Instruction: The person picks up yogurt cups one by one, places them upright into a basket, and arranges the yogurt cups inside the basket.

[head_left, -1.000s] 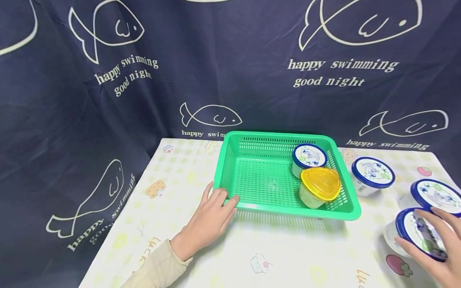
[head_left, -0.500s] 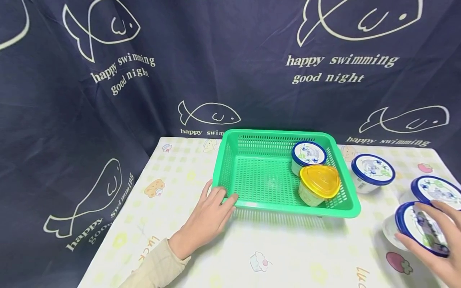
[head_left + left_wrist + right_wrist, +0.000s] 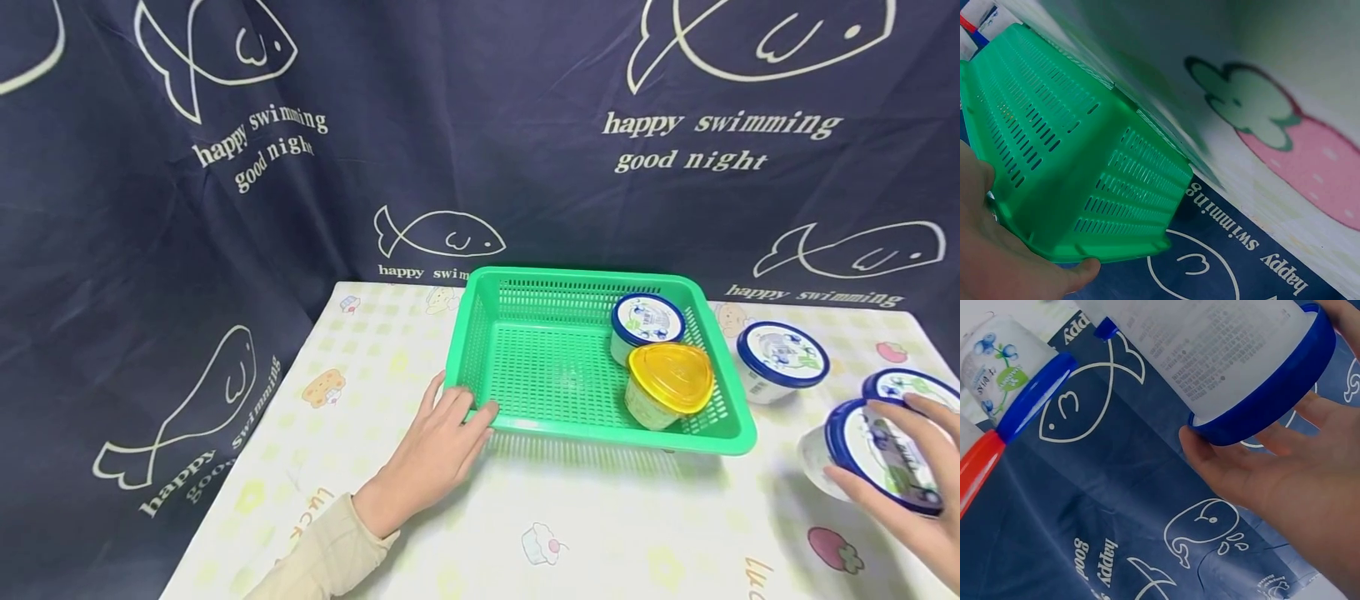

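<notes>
Your right hand (image 3: 1291, 481) is pinching a round white plastic tub (image 3: 1222, 356) by its blue lid (image 3: 885, 450), four o'clock from the slotted green plastic basket (image 3: 585, 431) your left hand (image 3: 435, 442) is gripping at eight; lid-only lifting risks popping it off.

The basket (image 3: 600, 436) stands on the tabletop (image 3: 420, 550), with a hanging cloth (image 3: 555, 167) behind it. Inside it, at the right end, sits a back tub (image 3: 649, 321) — with a front tub (image 3: 671, 379) before it. The left hand (image 3: 429, 452) rests on its front-left corner. Right of the basket come a near tub (image 3: 782, 357) just beside it, a far tub (image 3: 894, 385) well apart — and, before that, a held tub (image 3: 873, 454) in the right hand (image 3: 947, 527).
</notes>
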A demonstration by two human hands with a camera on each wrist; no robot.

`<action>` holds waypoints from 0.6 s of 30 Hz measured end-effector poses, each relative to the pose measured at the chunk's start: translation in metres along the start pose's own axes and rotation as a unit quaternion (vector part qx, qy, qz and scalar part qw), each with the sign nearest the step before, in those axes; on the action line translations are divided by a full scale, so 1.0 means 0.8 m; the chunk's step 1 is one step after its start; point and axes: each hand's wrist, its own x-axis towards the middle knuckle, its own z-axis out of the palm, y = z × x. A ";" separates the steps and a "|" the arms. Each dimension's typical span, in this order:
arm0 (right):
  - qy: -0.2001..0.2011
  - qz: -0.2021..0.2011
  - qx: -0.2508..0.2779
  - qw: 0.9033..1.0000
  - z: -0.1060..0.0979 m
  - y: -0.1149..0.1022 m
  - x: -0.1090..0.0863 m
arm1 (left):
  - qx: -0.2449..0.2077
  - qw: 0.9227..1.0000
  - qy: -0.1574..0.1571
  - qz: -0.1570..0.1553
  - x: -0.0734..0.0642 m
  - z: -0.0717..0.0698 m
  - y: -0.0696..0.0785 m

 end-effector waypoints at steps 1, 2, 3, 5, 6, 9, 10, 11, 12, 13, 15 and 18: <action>0.002 -0.003 0.005 1.000 0.000 0.000 0.001 | 0.001 1.000 0.000 0.000 0.000 0.000 0.000; 0.003 -0.005 0.008 1.000 0.001 0.000 0.003 | 0.001 1.000 0.000 0.000 0.000 -0.001 0.000; 0.003 -0.008 0.009 1.000 0.001 0.000 0.004 | 0.002 1.000 0.000 0.000 0.000 -0.001 0.000; 0.002 -0.017 0.006 1.000 0.002 -0.002 0.007 | 0.004 1.000 0.000 0.000 0.001 -0.001 0.000; 0.002 -0.021 0.006 1.000 0.002 -0.003 0.009 | 0.004 1.000 0.000 -0.001 0.001 -0.001 0.000; 0.001 -0.032 0.007 0.999 0.002 -0.006 0.014 | 0.005 1.000 0.002 -0.001 0.001 -0.001 0.000; 0.003 -0.040 0.012 0.999 0.001 -0.006 0.016 | 0.005 1.000 0.002 0.000 0.002 -0.001 0.000; 0.008 -0.047 0.019 0.999 0.001 -0.007 0.019 | 0.005 1.000 0.003 0.001 0.001 -0.001 0.000; 0.012 -0.056 0.026 0.998 0.002 -0.008 0.021 | 0.005 1.000 0.003 0.001 0.001 -0.001 0.000; 0.015 -0.063 0.031 0.997 0.002 -0.010 0.024 | 0.005 1.000 0.004 0.002 0.001 0.000 0.000; 0.020 -0.078 0.040 0.996 0.001 -0.013 0.029 | 0.006 1.000 0.004 0.003 0.000 0.000 0.000; 0.017 -0.089 0.039 0.995 0.001 -0.017 0.036 | 0.007 1.000 0.005 0.005 0.000 0.001 0.000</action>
